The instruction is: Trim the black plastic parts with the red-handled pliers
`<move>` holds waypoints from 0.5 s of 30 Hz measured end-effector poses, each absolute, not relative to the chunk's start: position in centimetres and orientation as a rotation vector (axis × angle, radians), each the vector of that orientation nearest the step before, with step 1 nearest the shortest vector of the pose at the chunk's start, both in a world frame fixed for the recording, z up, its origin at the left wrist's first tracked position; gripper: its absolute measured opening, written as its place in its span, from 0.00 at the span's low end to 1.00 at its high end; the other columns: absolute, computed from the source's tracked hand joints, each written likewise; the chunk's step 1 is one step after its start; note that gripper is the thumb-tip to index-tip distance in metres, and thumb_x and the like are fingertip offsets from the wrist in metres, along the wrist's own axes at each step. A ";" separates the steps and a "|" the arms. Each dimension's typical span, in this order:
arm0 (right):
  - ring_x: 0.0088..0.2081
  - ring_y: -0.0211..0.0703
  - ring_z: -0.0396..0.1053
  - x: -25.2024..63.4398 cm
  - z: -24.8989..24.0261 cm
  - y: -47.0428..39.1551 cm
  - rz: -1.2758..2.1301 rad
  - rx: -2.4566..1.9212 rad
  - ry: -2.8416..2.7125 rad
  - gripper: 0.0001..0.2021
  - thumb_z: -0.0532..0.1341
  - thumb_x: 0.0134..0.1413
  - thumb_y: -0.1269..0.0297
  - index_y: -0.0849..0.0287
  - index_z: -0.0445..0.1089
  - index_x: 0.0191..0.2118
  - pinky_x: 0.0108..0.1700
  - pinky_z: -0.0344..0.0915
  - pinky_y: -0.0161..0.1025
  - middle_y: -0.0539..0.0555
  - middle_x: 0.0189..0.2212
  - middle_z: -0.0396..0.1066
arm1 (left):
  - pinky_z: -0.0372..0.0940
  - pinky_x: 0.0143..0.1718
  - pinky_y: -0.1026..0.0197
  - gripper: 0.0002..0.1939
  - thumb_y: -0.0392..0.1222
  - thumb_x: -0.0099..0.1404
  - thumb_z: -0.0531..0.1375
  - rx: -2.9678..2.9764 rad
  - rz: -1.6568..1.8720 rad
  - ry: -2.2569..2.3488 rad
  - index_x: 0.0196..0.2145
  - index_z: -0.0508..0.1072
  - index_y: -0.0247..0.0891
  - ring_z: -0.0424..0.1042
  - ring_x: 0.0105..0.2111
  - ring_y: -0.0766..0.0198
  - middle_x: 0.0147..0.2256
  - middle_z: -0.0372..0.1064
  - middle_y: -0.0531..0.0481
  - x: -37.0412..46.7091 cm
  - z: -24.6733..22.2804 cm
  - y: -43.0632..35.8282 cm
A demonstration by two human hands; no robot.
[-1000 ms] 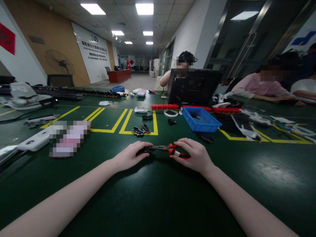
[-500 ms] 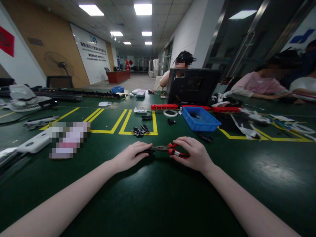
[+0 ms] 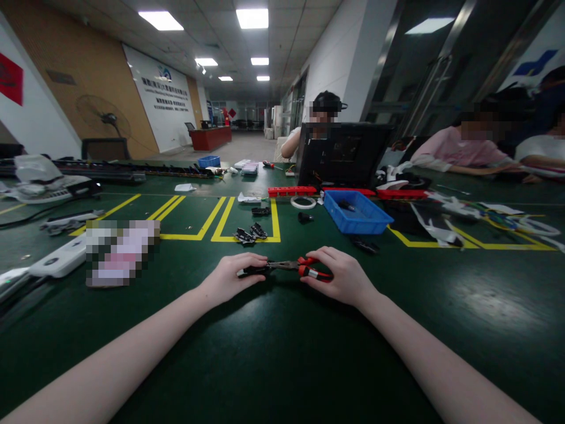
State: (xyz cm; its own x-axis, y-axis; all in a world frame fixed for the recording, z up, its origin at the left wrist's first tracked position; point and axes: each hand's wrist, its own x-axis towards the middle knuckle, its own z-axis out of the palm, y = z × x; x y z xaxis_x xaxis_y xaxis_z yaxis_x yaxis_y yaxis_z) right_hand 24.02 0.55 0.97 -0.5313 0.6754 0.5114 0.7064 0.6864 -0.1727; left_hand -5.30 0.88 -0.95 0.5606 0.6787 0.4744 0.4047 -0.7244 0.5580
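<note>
Toward the near edge of the table [image 3: 282, 359], the left hand [image 3: 227, 280] pinches a black part [image 3: 252, 271], apparently steadying it against the pliers [image 3: 288, 265]. The right hand [image 3: 343, 275] grasps their red handles [image 3: 307, 271], likely for control.

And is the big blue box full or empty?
Neither: the box holds a dark thing, and bare blue shows beside it.

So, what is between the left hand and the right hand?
The head view shows red-handled pliers there, their tips at a black part in the left hand.
</note>
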 end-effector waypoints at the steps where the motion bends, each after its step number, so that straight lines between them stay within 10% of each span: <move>1: 0.38 0.48 0.71 24.0 1.0 0.6 -0.072 -1.058 -2.346 0.19 0.63 0.52 0.50 0.59 0.70 0.45 0.39 0.69 0.44 0.57 0.38 0.73 | 0.68 0.53 0.51 0.12 0.39 0.64 0.63 2.404 0.979 0.877 0.46 0.74 0.38 0.72 0.49 0.58 0.49 0.72 0.46 -5.3 -0.9 0.8; 15: 0.38 0.49 0.71 24.1 1.1 0.5 -0.124 -1.015 -2.348 0.20 0.63 0.52 0.51 0.60 0.70 0.45 0.40 0.69 0.44 0.59 0.39 0.73 | 0.68 0.51 0.49 0.10 0.38 0.62 0.64 2.299 0.977 0.898 0.42 0.74 0.37 0.72 0.48 0.57 0.49 0.72 0.44 -5.1 -0.3 0.7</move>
